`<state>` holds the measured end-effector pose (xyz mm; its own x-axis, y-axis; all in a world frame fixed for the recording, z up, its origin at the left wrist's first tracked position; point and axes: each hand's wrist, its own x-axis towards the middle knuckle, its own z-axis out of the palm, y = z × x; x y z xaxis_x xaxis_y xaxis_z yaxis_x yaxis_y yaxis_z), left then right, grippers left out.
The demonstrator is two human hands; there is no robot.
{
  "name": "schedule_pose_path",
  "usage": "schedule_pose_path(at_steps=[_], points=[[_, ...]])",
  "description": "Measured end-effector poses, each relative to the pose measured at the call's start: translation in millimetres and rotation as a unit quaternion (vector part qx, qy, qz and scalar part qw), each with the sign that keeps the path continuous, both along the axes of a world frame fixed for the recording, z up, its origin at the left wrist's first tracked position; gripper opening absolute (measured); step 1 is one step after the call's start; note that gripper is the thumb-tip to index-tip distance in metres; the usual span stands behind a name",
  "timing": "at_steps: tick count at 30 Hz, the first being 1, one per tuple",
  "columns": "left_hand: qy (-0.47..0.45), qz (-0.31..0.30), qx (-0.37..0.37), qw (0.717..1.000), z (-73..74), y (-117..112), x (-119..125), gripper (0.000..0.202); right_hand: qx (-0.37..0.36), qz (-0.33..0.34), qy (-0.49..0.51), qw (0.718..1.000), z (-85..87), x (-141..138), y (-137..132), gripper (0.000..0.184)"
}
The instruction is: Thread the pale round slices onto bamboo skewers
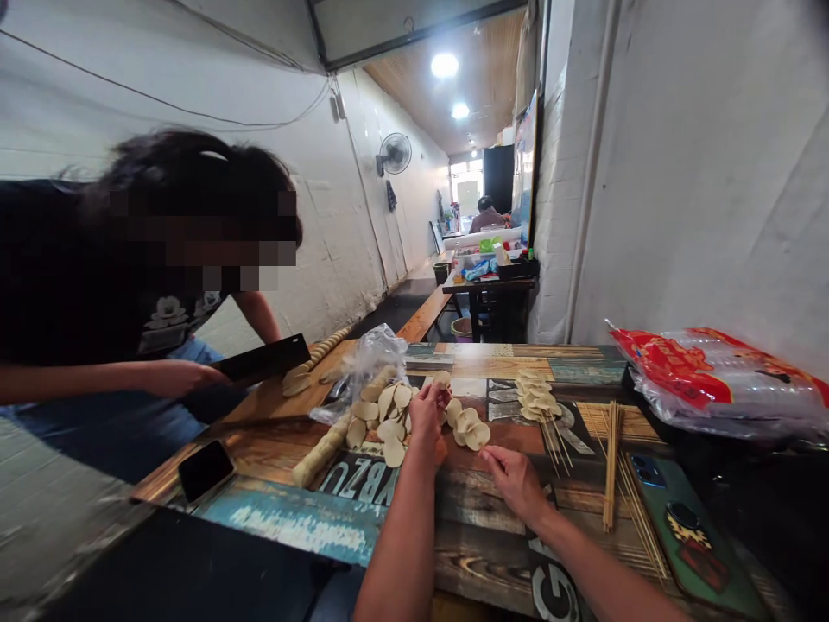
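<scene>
Head view: pale slices (464,421) between left hand (426,409) and right hand (516,485) at a worktop (476,523).
Left fingers pinch the far slice (442,378); right fingertips meet beside the near slice (477,436), cannot tell whether gripping.

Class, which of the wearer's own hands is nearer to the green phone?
The right. The right hand is left of the green phone, with the stick bundle between; the left hand is farther left, beside the slice pile.

Round white ceiling lamps (445,65): glared beyond the left hand (427,409).
Green rectangular phone (711,524): looked stretched, to the hand's right.
</scene>
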<state>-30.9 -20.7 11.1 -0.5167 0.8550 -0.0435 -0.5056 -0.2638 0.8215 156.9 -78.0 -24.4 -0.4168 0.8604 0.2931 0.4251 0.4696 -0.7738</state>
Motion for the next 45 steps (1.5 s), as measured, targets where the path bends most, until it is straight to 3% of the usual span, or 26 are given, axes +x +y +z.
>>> schedule_pose_path(at_steps=[12,31,45], points=[[0.031,0.027,-0.021,0.999,4.1,-1.7,-0.2,0.045,0.005,0.012,0.002,1.0,-0.5,2.4,2.1,0.045],[0.046,-0.004,-0.016,0.999,1.4,-2.4,-2.7,0.04,0.001,0.009,0.014,1.0,-0.9,1.0,0.6,0.041],[0.003,-0.047,-0.079,0.996,-8.2,1.9,-10.8,0.027,-0.03,0.089,0.034,0.995,10.9,6.9,1.6,0.034]])
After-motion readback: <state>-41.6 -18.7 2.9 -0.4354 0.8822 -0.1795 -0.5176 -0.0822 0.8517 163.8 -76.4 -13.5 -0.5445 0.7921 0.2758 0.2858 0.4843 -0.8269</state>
